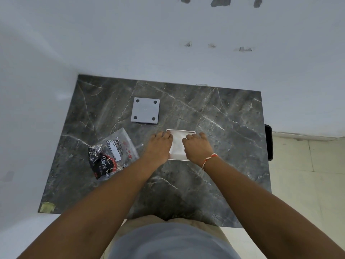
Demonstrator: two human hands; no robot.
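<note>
A shallow white square box (178, 144) lies on the dark marble table (214, 113), a little past its middle. My left hand (159, 146) rests on the box's left side with its fingers over the far left corner. My right hand (196, 146), with a red and white thread at the wrist, lies on the right side, fingers bent over the box's inside. A grey square lid (145, 110) with four dark round pads lies flat behind and left of the box. What the box holds is hidden by my hands.
A clear plastic bag (112, 153) with a dark printed item inside lies at the left of the table. White walls close in at the back and left. A black object (268, 142) juts past the table's right edge, above a pale tiled floor (306, 174).
</note>
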